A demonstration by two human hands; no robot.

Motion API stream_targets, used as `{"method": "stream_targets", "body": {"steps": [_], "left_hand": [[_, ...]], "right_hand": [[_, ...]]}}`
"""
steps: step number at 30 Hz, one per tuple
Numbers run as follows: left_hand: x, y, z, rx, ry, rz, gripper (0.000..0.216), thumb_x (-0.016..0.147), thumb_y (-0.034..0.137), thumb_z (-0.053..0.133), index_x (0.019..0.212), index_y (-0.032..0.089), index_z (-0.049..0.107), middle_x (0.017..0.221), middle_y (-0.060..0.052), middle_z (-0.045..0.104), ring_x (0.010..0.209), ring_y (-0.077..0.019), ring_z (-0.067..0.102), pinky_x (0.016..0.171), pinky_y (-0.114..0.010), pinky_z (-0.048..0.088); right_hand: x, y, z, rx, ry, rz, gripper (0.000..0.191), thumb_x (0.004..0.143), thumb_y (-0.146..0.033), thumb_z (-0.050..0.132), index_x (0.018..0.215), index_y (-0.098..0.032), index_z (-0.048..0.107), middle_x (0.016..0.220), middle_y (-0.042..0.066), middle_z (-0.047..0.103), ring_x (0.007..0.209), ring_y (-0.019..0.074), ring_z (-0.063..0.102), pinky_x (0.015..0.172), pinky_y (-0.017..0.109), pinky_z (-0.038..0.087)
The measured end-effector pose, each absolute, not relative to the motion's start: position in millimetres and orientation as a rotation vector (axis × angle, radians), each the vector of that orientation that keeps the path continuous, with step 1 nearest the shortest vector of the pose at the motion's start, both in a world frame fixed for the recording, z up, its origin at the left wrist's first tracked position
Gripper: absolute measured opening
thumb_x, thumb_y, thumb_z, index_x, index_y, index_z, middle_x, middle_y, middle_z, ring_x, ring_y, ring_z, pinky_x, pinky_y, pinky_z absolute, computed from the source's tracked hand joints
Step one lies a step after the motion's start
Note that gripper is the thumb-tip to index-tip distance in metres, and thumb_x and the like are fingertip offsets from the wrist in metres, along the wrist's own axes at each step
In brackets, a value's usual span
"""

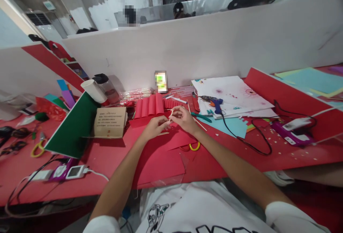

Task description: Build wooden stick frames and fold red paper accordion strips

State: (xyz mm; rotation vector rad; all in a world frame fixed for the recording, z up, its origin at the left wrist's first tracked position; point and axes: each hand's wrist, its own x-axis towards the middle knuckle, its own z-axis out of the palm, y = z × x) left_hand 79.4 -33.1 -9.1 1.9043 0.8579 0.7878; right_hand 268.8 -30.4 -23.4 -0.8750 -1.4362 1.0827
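Note:
Above the red paper (160, 165) in the middle of the table, my two hands meet at the fingertips. My right hand (184, 118) pinches a short, thin pale stick (171, 114). The fingers of my left hand (155, 126) are closed against its lower end, and whatever they grip is too small to make out. Below my left hand lies another pale stick (163, 133). More thin sticks (199, 123) rest to the right of my right hand. Just behind the hands are rolled red paper tubes (149, 106). Yellow-handled scissors (195, 146) sit partly under my right forearm.
A phone (161, 82) leans on the white partition (171, 51). To the right are a blue glue gun (216, 102) with its cord, white sheets (235, 90) and a purple power strip (292, 135). A cardboard box (109, 122) and green board (73, 126) stand left.

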Motion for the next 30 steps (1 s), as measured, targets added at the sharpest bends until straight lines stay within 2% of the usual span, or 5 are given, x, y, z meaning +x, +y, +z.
{"method": "stream_targets", "body": {"steps": [10,14,22,25,30], "left_hand": [[85,-30,-14,1.82,0.923,0.878,0.031,0.088,0.045,0.063,0.091,0.014,0.061,0.071,0.0,0.063,0.06,-0.0124,0.06,0.062,-0.025,0.049],[86,-31,-13,1.827,0.946,0.906,0.028,0.089,0.044,0.061,0.087,0.016,0.058,0.067,0.001,0.061,0.058,-0.0116,0.058,0.06,-0.024,0.047],[79,-27,-12,1.79,0.999,0.961,0.024,0.089,0.041,0.058,0.091,0.017,0.058,0.065,0.002,0.059,0.057,-0.0121,0.055,0.058,-0.024,0.044],[77,-26,-12,1.794,1.005,0.962,0.025,0.089,0.039,0.057,0.099,0.017,0.059,0.063,0.004,0.057,0.057,-0.0127,0.054,0.058,-0.024,0.043],[76,-26,-14,1.799,0.986,0.993,0.018,0.091,0.036,0.05,0.088,0.019,0.052,0.058,0.006,0.05,0.053,-0.0113,0.048,0.056,-0.023,0.039]], "right_hand": [[284,-23,-19,-1.001,-1.694,0.814,0.023,0.089,-0.037,0.061,0.105,-0.021,0.059,0.104,0.006,0.071,0.094,0.0198,0.07,0.086,0.035,0.054],[320,-19,-13,-1.45,-2.06,0.31,0.038,0.089,-0.029,0.063,0.124,-0.018,0.056,0.124,0.015,0.065,0.116,0.0286,0.06,0.098,0.043,0.046],[350,-30,-6,-2.053,-2.312,0.069,0.072,0.081,-0.067,0.066,0.126,-0.012,0.056,0.124,0.024,0.063,0.118,0.0397,0.057,0.094,0.045,0.045],[340,-34,-7,-2.084,-2.346,0.053,0.069,0.085,-0.061,0.064,0.128,-0.008,0.056,0.126,0.027,0.062,0.12,0.0422,0.055,0.095,0.048,0.044],[337,-35,-9,-2.073,-2.328,0.05,0.044,0.089,-0.035,0.06,0.122,-0.007,0.06,0.125,0.026,0.063,0.12,0.0422,0.055,0.095,0.051,0.045]]}}
